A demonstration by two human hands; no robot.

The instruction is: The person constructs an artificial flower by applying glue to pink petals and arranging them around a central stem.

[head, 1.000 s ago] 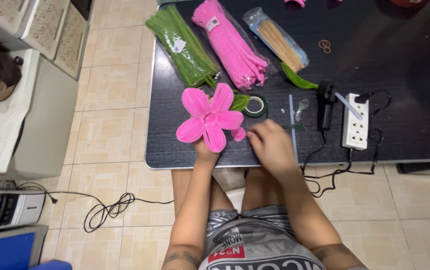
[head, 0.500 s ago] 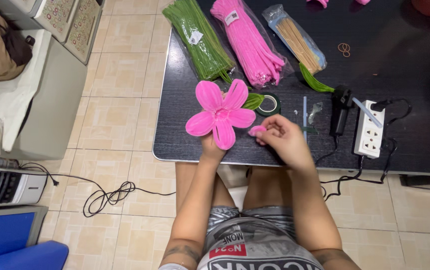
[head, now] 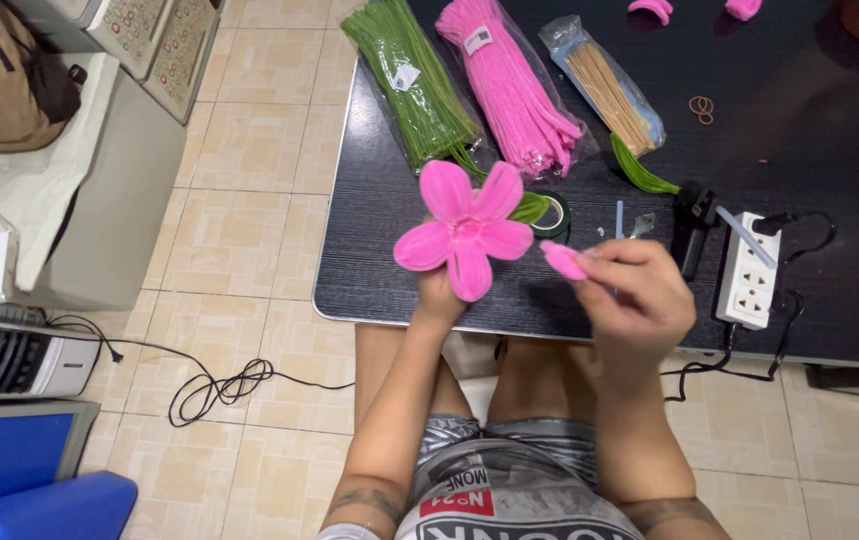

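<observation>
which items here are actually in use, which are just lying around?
In use:
left hand holding pink flower
right hand holding loose pink petal

Lying about:
green stems pack
pink stems pack
stick pack
green tape roll
power strip

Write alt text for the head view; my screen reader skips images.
The left hand holds up a pink five-petal flower while the right hand pinches a loose pink petal beside it, above a black table with green and pink pipe-cleaner bundles.
</observation>
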